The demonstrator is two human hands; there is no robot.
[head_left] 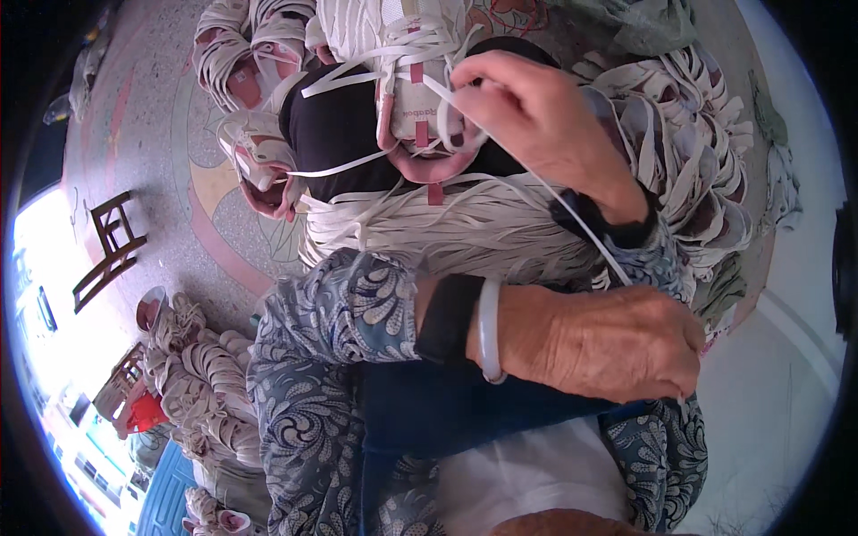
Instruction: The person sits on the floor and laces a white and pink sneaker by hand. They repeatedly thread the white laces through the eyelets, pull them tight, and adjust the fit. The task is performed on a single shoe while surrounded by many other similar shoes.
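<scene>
White lace [601,247], pinched in the near left hand [599,344], wants steady, untwisted tension; I cannot tell whether the far right hand [545,116] grips.

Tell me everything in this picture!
Laced shoe: one, pink and white, top centre
Thin flat lace: one, white, centre right
Bunched flat laces: many, cream, below shoe
Heaped shoes: many, pink and white, left and right
Wooden chair: one, brown, left
Panelled object: one, blue, lower left
Unclear object: one, red, lower left
Crumpled cloth: some, greyish, top right
Speckled floor: one, grey, left
Floral sleeves: two, bluish, centre
Left hand: one, lower right, holding lace
Right hand: one, beside shoe
</scene>
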